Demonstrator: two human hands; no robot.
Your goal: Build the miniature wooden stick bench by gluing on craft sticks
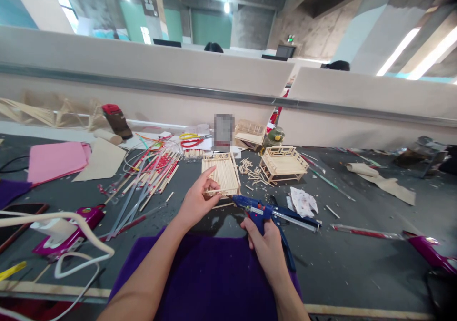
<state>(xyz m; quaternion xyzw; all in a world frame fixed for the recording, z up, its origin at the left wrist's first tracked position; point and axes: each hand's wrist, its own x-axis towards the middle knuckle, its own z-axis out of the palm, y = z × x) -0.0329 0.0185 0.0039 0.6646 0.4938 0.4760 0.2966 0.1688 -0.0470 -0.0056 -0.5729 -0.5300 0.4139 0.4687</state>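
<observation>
My right hand (266,245) is wrapped around the grip of a blue hot glue gun (259,209), a clear glue stick jutting from its back. The gun's nozzle points left and sits close to the front rail of a small bench-like model (223,173) built from thin wooden sticks. Thumb and fingers of my left hand (200,195) close on that model's front left part. A similar finished-looking stick model (283,164) stands to the right, and a third (250,133) is behind. Short cut stick pieces (252,171) lie scattered between them.
Wooden sticks and plastic sleeves (157,169) spread at the left, with scissors (193,142) behind. A purple power strip (85,216) with a white cable (103,245) lies front left. Crumpled tissue (303,202) is right of the gun. A low partition (160,92) borders the back.
</observation>
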